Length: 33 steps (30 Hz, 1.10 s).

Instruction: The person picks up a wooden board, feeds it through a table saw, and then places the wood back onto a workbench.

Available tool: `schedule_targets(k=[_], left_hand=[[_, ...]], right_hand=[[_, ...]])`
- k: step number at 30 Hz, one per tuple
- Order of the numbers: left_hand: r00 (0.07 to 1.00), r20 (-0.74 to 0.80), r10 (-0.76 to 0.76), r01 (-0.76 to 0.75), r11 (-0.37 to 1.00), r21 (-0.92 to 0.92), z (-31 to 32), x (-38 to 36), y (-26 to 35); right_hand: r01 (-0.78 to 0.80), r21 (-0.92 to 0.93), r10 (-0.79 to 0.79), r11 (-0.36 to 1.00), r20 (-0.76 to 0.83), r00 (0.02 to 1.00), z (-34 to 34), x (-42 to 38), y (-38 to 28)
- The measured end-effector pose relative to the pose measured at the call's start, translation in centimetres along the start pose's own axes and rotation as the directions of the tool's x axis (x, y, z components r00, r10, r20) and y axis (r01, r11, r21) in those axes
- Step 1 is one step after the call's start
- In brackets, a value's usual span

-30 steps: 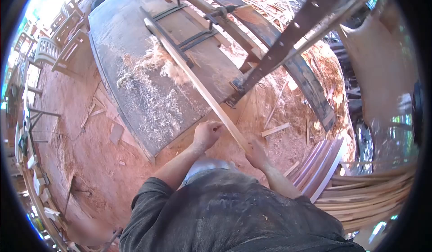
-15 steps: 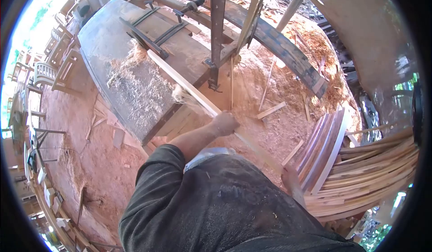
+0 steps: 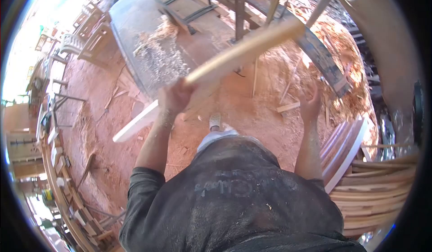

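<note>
A long pale wooden strip [image 3: 243, 54] slants across in front of me, raised off the workbench and smeared by motion at its far right end. My left hand [image 3: 177, 96] is closed around it, nearer to its lower left end. To the right, my right hand [image 3: 310, 104] is raised apart from the strip, its fingers spread with nothing in them. Beyond the strip is the workbench [image 3: 130, 15], its top partly covered by a heap of wood shavings [image 3: 162, 56]. A dark metal frame [image 3: 180, 15] lies on the bench behind the shavings.
Stacked wooden strips [image 3: 378, 193] lie to my right, beside curved boards [image 3: 342, 148]. An upright post [image 3: 240, 9] and a dark curved beam [image 3: 321, 63] stand beyond. Wooden chairs [image 3: 92, 42] line the left. Offcuts and sawdust cover the floor [image 3: 108, 130].
The wooden strip has come off the bench and swung crosswise in my left hand, which moved left. My right hand has let go of its near end and moved up and forward.
</note>
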<state>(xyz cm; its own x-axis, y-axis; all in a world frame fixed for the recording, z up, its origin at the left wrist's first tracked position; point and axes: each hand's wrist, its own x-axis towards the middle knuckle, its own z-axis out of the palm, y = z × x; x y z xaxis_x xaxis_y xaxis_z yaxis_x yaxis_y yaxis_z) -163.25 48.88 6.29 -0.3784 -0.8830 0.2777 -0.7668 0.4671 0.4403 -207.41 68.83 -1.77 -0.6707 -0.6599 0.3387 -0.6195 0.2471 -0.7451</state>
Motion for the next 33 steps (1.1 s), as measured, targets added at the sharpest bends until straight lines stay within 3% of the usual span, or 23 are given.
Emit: schedule_targets(k=[1,4,7,9,11,12,13,15,16,18,21,24,27,30,33], left_hand=[[0.98,-0.17,-0.102,0.083,0.99,-0.116,-2.4,0.4,0.3],[0.855,-0.448,-0.261,0.123,0.942,-0.313,-8.0,1.2,0.0],[0.8,-0.455,-0.392,-0.05,0.711,-0.702,-10.7,0.9,-3.9],[0.684,-0.548,-0.482,-0.266,0.535,-0.802,-10.9,2.2,-4.1],[0.603,-0.433,-0.67,-0.355,0.261,-0.898,-11.6,3.1,-2.1],[0.679,-0.447,-0.582,-0.36,0.266,-0.894,-11.2,2.9,-3.3],[0.678,-0.398,-0.619,-0.383,0.165,-0.909,-10.6,3.2,-3.7],[0.691,-0.267,-0.672,-0.41,-0.06,-0.91,-8.6,4.4,-3.7],[0.702,-0.201,-0.683,-0.34,-0.074,-0.937,-7.5,4.7,-3.3],[0.737,0.0,-0.676,-0.241,-0.262,-0.934,-4.0,5.1,-4.2],[0.768,0.251,-0.589,-0.056,-0.451,-0.891,2.4,5.0,-4.0],[0.732,0.445,-0.516,0.1,-0.564,-0.82,9.3,4.3,-2.5],[0.719,0.546,-0.429,0.21,-0.615,-0.76,18.7,3.2,-2.9],[0.604,0.734,-0.31,0.378,-0.7,-0.606,22.0,2.1,0.1],[0.541,0.796,-0.272,0.437,-0.718,-0.542,25.4,2.2,1.2]], right_hand=[[-0.037,0.073,0.032,0.997,0.074,0.997,1.0,1.3,-0.4],[0.091,0.025,-0.094,0.995,0.356,0.93,5.1,2.0,-4.3],[0.186,0.043,-0.171,0.982,0.628,0.76,7.7,-0.4,-10.2],[0.23,0.185,-0.292,0.956,0.705,0.647,10.4,-2.9,-10.5],[0.342,0.251,-0.409,0.905,0.732,0.545,11.7,-4.9,-11.1],[0.39,0.276,-0.453,0.879,0.741,0.496,12.0,-5.8,-11.0],[0.404,0.258,-0.447,0.878,0.743,0.498,12.1,-6.5,-10.5],[0.423,0.198,-0.414,0.884,0.751,0.514,11.4,-7.6,-8.9],[0.358,0.135,-0.328,0.924,0.761,0.559,10.5,-7.8,-8.0],[0.21,-0.007,-0.131,0.978,0.762,0.634,7.7,-8.0,-5.6],[0.303,-0.275,-0.015,0.912,0.718,0.696,3.1,-10.3,3.4],[-0.047,-0.367,0.36,0.929,0.867,0.346,-4.0,-12.8,4.8],[-0.235,-0.357,0.42,0.904,0.844,0.334,-8.5,-17.8,5.2],[-0.417,-0.435,0.567,0.798,0.777,0.273,-11.4,-23.4,6.8],[-0.492,-0.441,0.635,0.75,0.688,0.352,-13.0,-25.9,4.2]])
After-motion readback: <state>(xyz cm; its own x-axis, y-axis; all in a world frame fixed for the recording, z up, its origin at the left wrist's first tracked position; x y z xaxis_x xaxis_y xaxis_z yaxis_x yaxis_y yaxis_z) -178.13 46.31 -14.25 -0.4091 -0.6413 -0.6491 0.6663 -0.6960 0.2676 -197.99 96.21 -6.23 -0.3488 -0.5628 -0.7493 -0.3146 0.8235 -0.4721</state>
